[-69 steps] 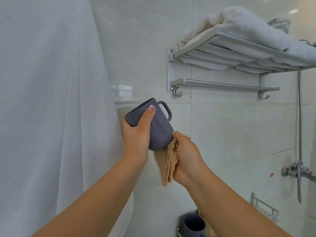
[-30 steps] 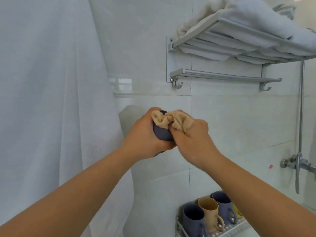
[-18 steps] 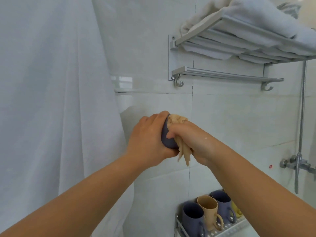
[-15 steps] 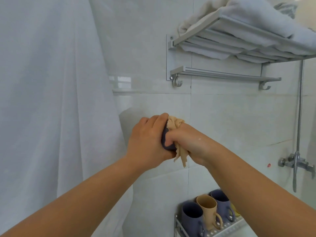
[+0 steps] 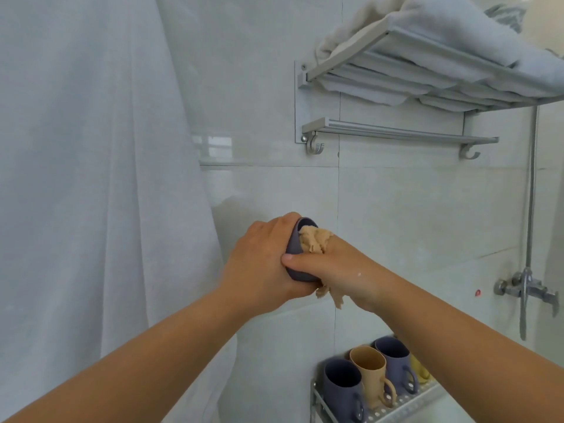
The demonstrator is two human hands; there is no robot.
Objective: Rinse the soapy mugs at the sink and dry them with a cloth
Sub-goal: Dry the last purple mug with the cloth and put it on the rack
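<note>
Both forearms are showing bare all the way down, no sleeves, no watch or bracelets. The left hand (image 5: 259, 264) and right hand (image 5: 341, 270) are wearing 0 rings or gloves. 1 tiny white fleck is sitting near the right wrist.

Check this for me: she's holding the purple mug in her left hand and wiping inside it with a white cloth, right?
Not quite: the cloth is tan, not white. The head view shows the left hand gripping the purple mug while the right hand pushes the cloth inside it.
</note>
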